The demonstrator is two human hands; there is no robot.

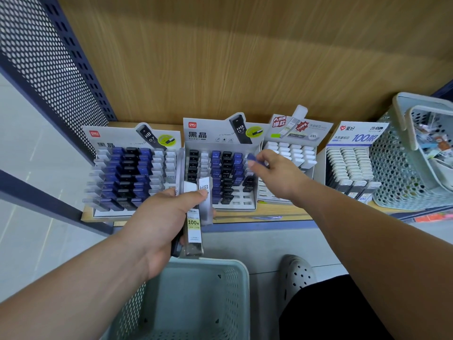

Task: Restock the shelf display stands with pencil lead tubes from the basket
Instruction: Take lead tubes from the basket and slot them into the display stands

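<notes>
Left hand [161, 222] grips tubes [195, 231], long axes pointing at shelf [282, 213]; right hand [279, 177] pinches blue tube [253, 158], slanted, over stand [220, 133].

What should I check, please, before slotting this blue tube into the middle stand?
1. The right hand pinches the blue tube: ok.
2. The blue tube is over the middle stand, at its right side: ok.
3. The middle stand has empty slots near its front: ok.
4. The left hand grips the spare tubes: ok.
5. The blue tube's label matches the row: cannot tell, blurred.
</notes>
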